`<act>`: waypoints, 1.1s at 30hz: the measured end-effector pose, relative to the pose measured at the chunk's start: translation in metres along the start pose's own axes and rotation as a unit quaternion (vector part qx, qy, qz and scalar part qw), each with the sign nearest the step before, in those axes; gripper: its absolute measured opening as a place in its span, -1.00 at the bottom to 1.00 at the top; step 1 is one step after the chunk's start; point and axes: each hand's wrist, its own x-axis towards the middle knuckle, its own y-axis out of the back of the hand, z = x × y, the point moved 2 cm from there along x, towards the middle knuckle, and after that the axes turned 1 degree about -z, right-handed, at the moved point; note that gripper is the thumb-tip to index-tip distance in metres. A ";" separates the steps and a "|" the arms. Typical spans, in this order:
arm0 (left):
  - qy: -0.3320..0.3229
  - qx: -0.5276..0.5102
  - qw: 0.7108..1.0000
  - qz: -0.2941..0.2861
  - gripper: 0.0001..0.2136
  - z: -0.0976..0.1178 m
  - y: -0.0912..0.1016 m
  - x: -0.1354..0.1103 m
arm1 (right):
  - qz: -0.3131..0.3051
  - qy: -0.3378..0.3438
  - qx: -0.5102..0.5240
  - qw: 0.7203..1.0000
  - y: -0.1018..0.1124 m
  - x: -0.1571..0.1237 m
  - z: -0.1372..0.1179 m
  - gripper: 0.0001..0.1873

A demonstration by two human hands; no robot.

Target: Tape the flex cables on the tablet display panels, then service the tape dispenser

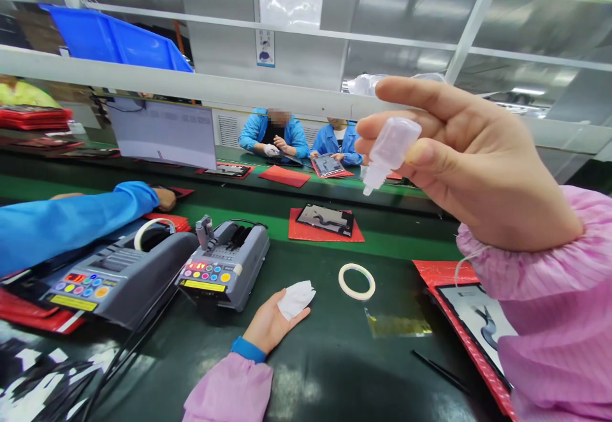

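Note:
My right hand (459, 154) is raised near the camera and pinches a small clear plastic dropper bottle (389, 151), its nozzle tilted down to the left. The index finger sticks out above the bottle. My left hand (272, 323) rests low over the dark green bench, palm up, with a folded white wipe (295, 299) held in its fingers. Both arms wear pink sleeves. A roll of white tape (356, 281) lies flat on the bench between my hands.
Two grey tape dispensers (224, 266) (109, 278) stand at the left. A co-worker's blue-sleeved arm (71, 218) reaches in from the left. Red trays with tablets lie on the belt (325, 223) and at my right (473, 320). Two people in blue sit across.

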 end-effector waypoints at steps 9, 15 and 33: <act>-0.003 0.005 1.000 -0.001 -0.35 -0.001 -0.002 -0.002 | -0.034 0.040 0.037 0.998 0.003 0.002 0.004 -0.52; -0.005 0.009 1.000 0.015 -0.39 -0.001 -0.006 -0.004 | -0.026 0.038 0.029 0.999 0.002 0.002 0.005 -0.55; -0.008 0.031 0.999 0.015 -0.43 0.000 -0.003 -0.004 | 0.043 0.030 0.039 0.998 0.006 0.004 0.003 -0.61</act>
